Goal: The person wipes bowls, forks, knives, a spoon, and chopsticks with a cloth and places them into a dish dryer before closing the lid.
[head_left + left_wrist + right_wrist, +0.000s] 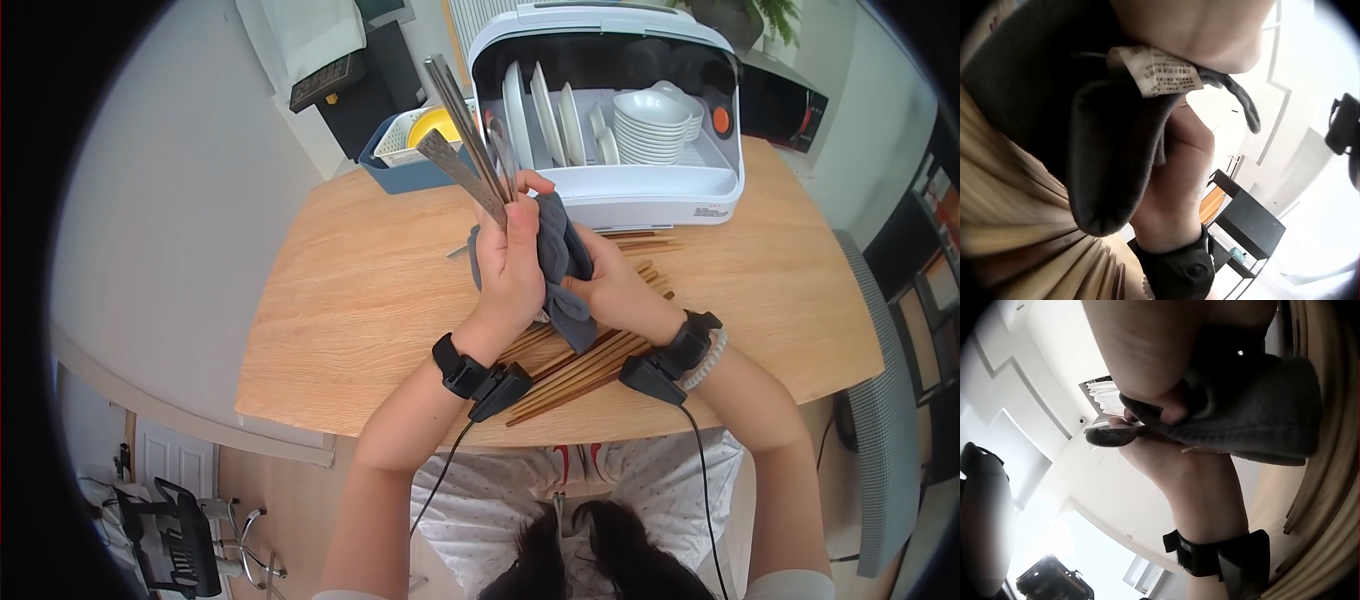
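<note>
My left hand [512,270] grips a bundle of metal cutlery [462,120], whose handles rise up and to the left; one handle [455,165] is broad and flat. The cutlery's lower ends are hidden by the hand and a dark grey cloth [556,240]. My right hand [622,297] holds the cloth, its thumb bent over a fold, close against the left hand. A white printed label [1160,72] sticks out of the cloth in the left wrist view. Wooden chopsticks [580,375] lie spread on the table below both hands.
A white dish cabinet [640,205] with its lid raised stands at the back of the wooden table [340,290], holding plates [545,115] and stacked bowls [650,130]. Left of it sits a blue bin [405,178] with a white basket and yellow bowl. More chopsticks [640,240] lie before the cabinet.
</note>
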